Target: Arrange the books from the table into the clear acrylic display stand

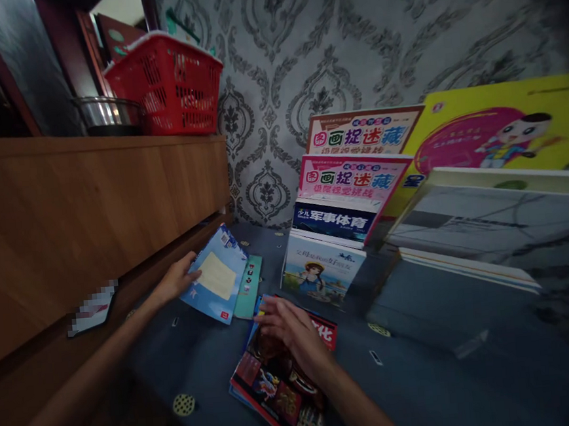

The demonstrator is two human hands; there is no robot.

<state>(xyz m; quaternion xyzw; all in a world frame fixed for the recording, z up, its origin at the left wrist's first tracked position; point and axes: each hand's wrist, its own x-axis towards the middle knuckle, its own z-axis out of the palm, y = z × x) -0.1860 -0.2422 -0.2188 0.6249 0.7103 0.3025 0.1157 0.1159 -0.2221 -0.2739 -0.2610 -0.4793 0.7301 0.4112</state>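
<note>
My left hand (181,277) grips the left edge of a light blue book (219,278), whose cover has a pale yellow panel. That book is tilted and overlaps a thin green book (249,286) at its right. My right hand (294,330) hovers over or rests on a dark book with colourful pictures (284,397), its fingers stretched out; whether it touches the cover I cannot tell. Other books, one with a red cover (326,332), show from beneath the dark one.
Several books stand in a row at the right, a blue beach-scene book (321,269) in front and a large yellow book (504,127) behind. At the left, a wooden cabinet (101,201) carries a red basket (176,84) and a metal pot (109,114). A phone-like object (95,310) lies beside the cabinet.
</note>
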